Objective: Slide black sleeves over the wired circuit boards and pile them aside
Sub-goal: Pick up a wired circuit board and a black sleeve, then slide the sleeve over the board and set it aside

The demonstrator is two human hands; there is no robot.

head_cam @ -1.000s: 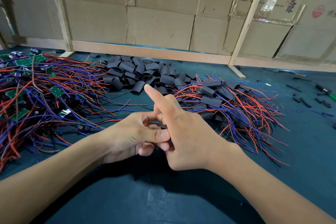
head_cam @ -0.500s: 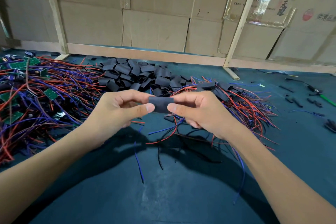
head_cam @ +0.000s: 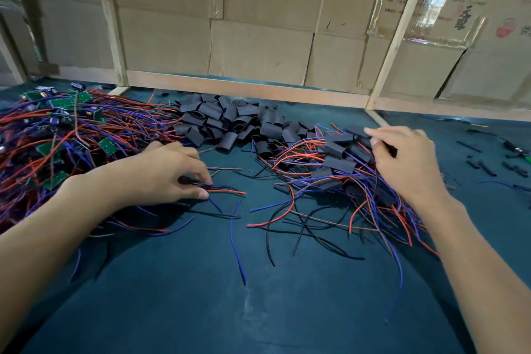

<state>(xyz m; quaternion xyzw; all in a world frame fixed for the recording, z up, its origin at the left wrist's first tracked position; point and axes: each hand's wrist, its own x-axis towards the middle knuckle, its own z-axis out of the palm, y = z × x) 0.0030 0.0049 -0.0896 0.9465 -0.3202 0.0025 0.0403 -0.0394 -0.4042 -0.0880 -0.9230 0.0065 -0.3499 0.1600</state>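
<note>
Bare green circuit boards with red, blue and black wires (head_cam: 57, 135) lie heaped at the left. Loose black sleeves (head_cam: 227, 121) are piled at the back middle. Sleeved boards with trailing wires (head_cam: 336, 158) form a heap at the right. My left hand (head_cam: 169, 172) lies at the edge of the bare-board heap, thumb and fingers pinching a few wire ends (head_cam: 218, 188) against the mat. My right hand (head_cam: 402, 161) is over the far side of the sleeved heap, and its curled fingers hold a black sleeved board (head_cam: 388, 148), mostly hidden by the hand.
The work surface is a dark teal mat (head_cam: 258, 296) with loose wires trailing across its middle. A wooden frame with a cardboard wall (head_cam: 258, 37) closes the back. Short black pieces and a tool (head_cam: 488, 164) lie at the far right.
Both hands held one sleeved board together at the centre. Now they have parted: the right hand carried it to the right heap, and the left moved down to the wires at left.
</note>
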